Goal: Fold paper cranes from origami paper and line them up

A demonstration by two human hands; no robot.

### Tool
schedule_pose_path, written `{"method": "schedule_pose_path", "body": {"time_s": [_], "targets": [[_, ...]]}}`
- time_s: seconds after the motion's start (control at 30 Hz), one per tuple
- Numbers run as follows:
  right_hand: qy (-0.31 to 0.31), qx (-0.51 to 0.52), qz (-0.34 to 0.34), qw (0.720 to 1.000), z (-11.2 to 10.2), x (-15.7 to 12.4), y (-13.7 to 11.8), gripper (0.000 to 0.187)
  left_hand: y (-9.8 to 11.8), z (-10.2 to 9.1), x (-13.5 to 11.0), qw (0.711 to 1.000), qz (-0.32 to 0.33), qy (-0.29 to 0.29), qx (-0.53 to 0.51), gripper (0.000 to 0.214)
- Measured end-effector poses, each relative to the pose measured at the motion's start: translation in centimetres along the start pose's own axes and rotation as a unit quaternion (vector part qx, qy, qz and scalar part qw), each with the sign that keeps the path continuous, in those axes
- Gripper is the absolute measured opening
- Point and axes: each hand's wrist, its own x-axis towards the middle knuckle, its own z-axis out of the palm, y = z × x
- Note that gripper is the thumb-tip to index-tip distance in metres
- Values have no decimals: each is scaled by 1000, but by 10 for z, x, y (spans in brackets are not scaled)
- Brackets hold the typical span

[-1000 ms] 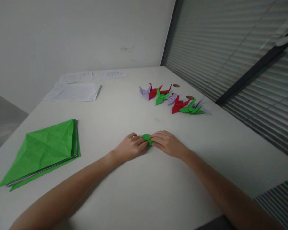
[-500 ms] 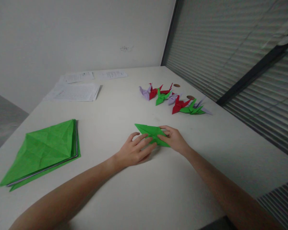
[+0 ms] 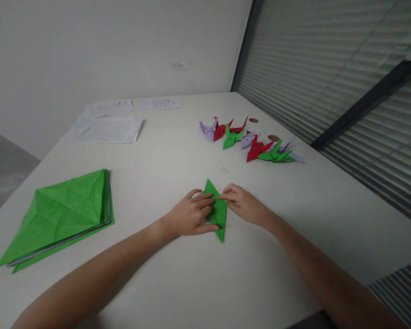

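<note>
A green folded origami paper (image 3: 219, 214), shaped like a narrow diamond with a crease down its middle, lies on the table in front of me. Spread over its left side, my left hand (image 3: 191, 214) presses it down, fingertips on the upper half and thumb near the lower point. My right hand (image 3: 244, 203) has its fingers drawn together at the paper's upper right, the fingertips on its middle line. Whether a flap is pinched there is too small to make out for certain.
A stack of creased green sheets (image 3: 66, 201) lies at the left on the white table (image 3: 157, 288). Several red, green and lilac paper cranes (image 3: 256, 149) stand at the back right. Printed papers (image 3: 106, 130) lie at the back left. Blinds (image 3: 329, 68) border the right side.
The folded paper has turned from lying slantwise to pointing up and down. My right hand has shifted from gripping its right end to touching its middle; my left hand stays on it.
</note>
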Motion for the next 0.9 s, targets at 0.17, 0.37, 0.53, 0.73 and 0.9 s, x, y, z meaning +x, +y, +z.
{"method": "schedule_pose_path", "body": {"time_s": [0.17, 0.37, 0.53, 0.73, 0.9], "targets": [[-8, -107, -104, 989, 0, -3, -5, 17, 3, -6, 3, 998, -41, -8, 37, 49], [-46, -154, -119, 980, 2, -1, -7, 10, 11, -3, 5, 995, -78, -15, 61, 23], [-56, -206, -105, 971, 2, 0, -11, 19, 12, -10, 7, 995, -47, -17, 92, 17], [-51, -216, -108, 969, 1, -2, -11, 21, 9, -3, 4, 994, -25, -29, 105, 22], [-36, -134, -115, 984, 8, 0, -8, 13, 3, 4, -1, 993, -9, -33, 117, 19]]}}
